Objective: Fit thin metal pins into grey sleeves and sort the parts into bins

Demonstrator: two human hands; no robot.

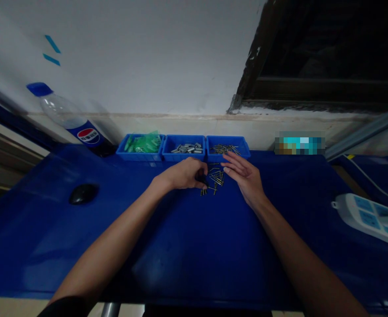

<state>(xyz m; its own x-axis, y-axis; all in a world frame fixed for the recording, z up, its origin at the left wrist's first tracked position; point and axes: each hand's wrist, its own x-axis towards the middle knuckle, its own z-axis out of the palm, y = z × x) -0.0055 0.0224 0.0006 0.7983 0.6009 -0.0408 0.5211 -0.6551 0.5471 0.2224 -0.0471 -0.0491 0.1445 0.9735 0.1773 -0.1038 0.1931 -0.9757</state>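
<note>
A loose pile of thin, brass-toned metal pieces [217, 177], which look like screws, lies on the blue tabletop [194, 246]. At the pile's left edge is my left hand [189, 173], its fingers curved and a gap showing between thumb and forefinger. Some pieces lie just under its thumb; the inside of the palm is hidden. On the other side, my right hand [245, 176] hovers with fingers stretched toward the pile and nothing visible in them. Behind it, a blue bin [246, 152] contains more thin metal pieces [225, 149].
Beside that bin stand a middle bin [167, 155] with short silvery metal parts [190, 148] and a left bin [123, 154] with green plastic packets [144, 143]. A Pepsi bottle [78, 121], a black mouse [83, 193] and a white power strip [372, 215] flank the work area.
</note>
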